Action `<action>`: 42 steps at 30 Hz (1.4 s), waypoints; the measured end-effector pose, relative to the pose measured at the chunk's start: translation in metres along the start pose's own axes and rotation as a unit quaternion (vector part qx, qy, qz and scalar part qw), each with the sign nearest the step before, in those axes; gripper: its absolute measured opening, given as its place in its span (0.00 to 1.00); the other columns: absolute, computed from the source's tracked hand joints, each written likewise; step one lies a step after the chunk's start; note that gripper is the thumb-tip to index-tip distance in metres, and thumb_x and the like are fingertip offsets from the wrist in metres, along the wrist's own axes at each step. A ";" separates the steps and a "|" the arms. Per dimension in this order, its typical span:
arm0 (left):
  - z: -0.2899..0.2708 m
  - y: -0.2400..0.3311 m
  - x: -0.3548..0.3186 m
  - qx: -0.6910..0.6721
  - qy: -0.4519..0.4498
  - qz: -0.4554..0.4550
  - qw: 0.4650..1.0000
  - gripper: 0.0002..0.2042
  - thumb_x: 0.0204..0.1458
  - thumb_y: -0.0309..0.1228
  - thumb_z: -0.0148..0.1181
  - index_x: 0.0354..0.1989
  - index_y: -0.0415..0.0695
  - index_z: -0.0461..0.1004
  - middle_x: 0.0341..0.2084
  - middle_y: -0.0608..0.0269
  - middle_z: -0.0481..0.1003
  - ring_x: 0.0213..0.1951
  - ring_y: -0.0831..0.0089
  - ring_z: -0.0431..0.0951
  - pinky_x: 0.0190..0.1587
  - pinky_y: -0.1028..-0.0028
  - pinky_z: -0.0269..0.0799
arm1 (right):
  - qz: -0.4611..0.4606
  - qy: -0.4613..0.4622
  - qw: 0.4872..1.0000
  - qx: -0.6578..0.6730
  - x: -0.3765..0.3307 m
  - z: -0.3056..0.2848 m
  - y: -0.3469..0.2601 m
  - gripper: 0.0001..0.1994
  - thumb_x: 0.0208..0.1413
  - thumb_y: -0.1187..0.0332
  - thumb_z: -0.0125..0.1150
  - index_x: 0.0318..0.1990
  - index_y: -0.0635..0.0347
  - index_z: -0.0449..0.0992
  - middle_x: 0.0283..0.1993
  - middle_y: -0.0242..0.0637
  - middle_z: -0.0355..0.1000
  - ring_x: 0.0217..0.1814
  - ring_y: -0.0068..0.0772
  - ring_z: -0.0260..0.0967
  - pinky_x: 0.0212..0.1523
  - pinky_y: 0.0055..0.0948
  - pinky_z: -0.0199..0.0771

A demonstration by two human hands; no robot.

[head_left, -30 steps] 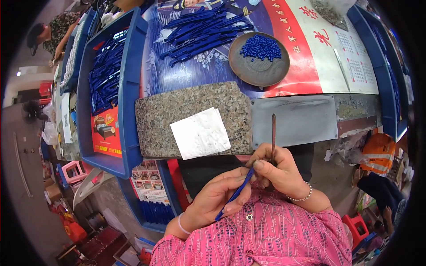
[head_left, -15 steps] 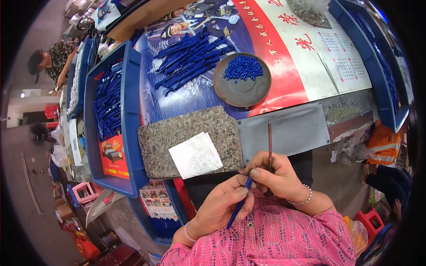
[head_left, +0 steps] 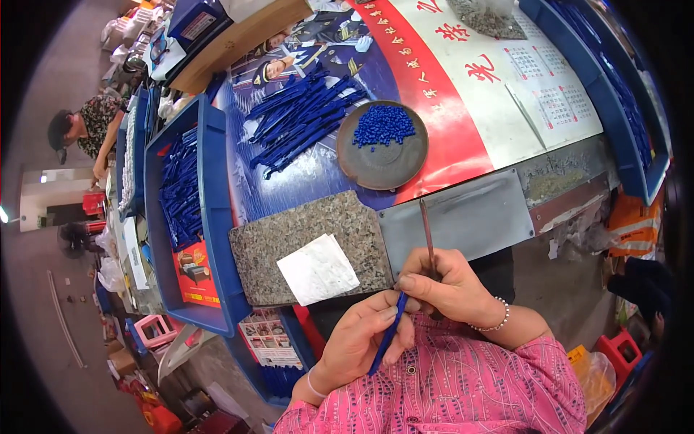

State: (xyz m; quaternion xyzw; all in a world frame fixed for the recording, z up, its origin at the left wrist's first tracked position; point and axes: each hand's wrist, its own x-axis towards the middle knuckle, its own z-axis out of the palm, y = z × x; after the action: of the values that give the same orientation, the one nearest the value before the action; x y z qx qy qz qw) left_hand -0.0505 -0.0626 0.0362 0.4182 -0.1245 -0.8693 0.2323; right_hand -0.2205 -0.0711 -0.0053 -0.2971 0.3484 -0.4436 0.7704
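My left hand (head_left: 359, 334) is closed around a slim dark blue stick (head_left: 387, 341), which slants from upper right to lower left in front of my pink shirt. At the stick's upper end, the thumb and fingertips of my right hand (head_left: 463, 293) meet it. That same hand grips a thin brown pointed tool (head_left: 428, 237), its tip pointing away from me over a grey metal plate (head_left: 470, 224). Beyond the plate, a round dark dish (head_left: 379, 170) holds a heap of small blue beads (head_left: 383, 125). Beside the dish lies a pile of blue sticks (head_left: 300, 123).
White folded paper (head_left: 318, 271) rests on a speckled stone slab (head_left: 311, 220) left of the plate. A blue tray (head_left: 217, 181) of blue sticks stands at left, another blue tray (head_left: 607, 94) at far right. A person (head_left: 97, 123) is at the far left.
The whole view has shifted and turned slightly. The brown tool leans a little more to the left. Both hands keep their hold on the stick and tool.
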 end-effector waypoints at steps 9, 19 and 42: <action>-0.003 0.000 0.003 -0.015 -0.009 -0.010 1.000 0.12 0.57 0.32 0.44 0.42 0.36 0.65 0.19 0.56 0.72 0.11 0.79 0.64 0.15 0.83 0.59 | 0.028 -0.025 0.999 0.029 0.001 -0.003 -0.002 0.09 0.58 0.66 0.54 0.31 0.62 0.67 0.22 0.27 0.67 0.19 0.10 0.56 0.18 0.13 0.54; -0.004 -0.004 0.003 0.007 -0.065 0.031 0.997 0.10 0.58 0.26 0.43 0.45 0.35 0.64 0.28 0.57 0.73 0.19 0.80 0.69 0.24 0.85 0.65 | 0.030 -0.013 0.999 0.006 -0.002 -0.007 0.005 0.08 0.57 0.67 0.54 0.34 0.64 0.70 0.22 0.30 0.66 0.18 0.13 0.58 0.18 0.14 0.57; -0.010 -0.007 0.006 0.039 -0.058 0.037 0.997 0.08 0.56 0.26 0.49 0.41 0.36 0.62 0.30 0.55 0.74 0.22 0.78 0.73 0.28 0.80 0.70 | 0.033 -0.018 0.999 -0.017 0.000 -0.007 0.001 0.11 0.58 0.66 0.50 0.36 0.66 0.71 0.22 0.27 0.65 0.18 0.13 0.57 0.19 0.14 0.57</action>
State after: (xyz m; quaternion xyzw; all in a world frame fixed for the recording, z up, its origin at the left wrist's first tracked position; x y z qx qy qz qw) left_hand -0.0480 -0.0598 0.0226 0.3705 -0.1875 -0.8774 0.2402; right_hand -0.2256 -0.0716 -0.0104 -0.3070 0.3513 -0.4066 0.7855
